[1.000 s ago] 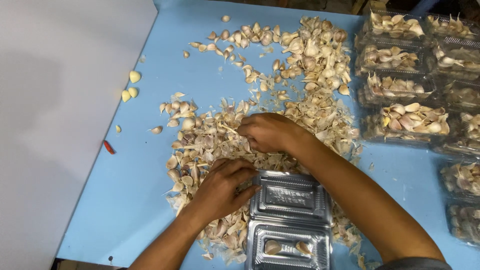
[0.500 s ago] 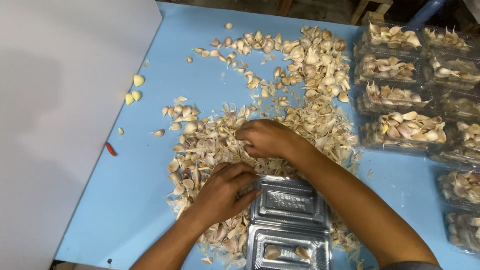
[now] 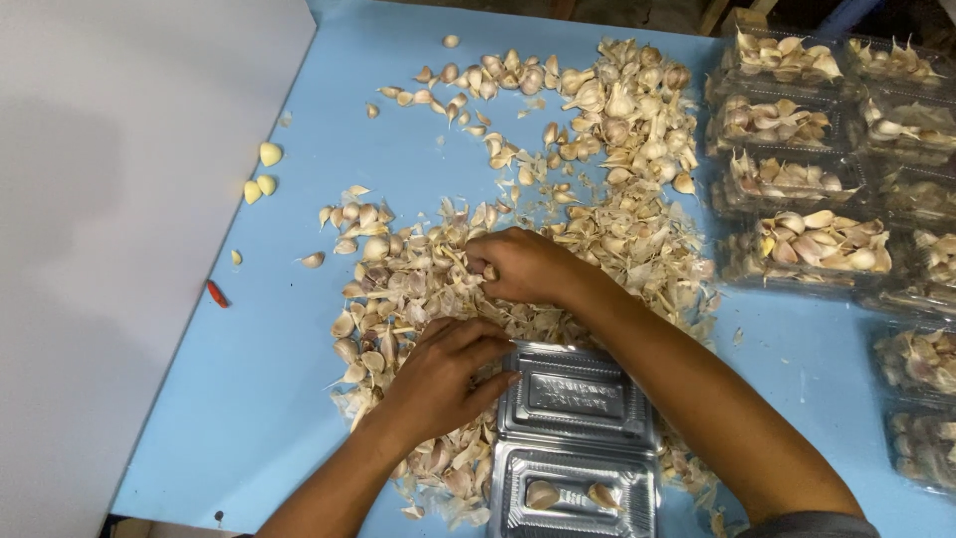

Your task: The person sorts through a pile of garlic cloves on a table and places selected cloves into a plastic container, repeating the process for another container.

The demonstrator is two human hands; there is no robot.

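Blue tabletop strewn with garlic cloves. Right hand pinches cloves at twelve o'clock of open clamshell tray; left hand, fingers curled, rakes beside it. Sorting underway; cloves likely go into the tray next.

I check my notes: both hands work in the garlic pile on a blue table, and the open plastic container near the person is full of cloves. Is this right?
Not quite. The head view shows the open plastic container nearly empty: only two cloves lie in its near half. Both the left hand and right hand do work in the garlic pile on the blue table.

The right hand has slid slightly leftward through the garlic cloves, fingers curling tighter.
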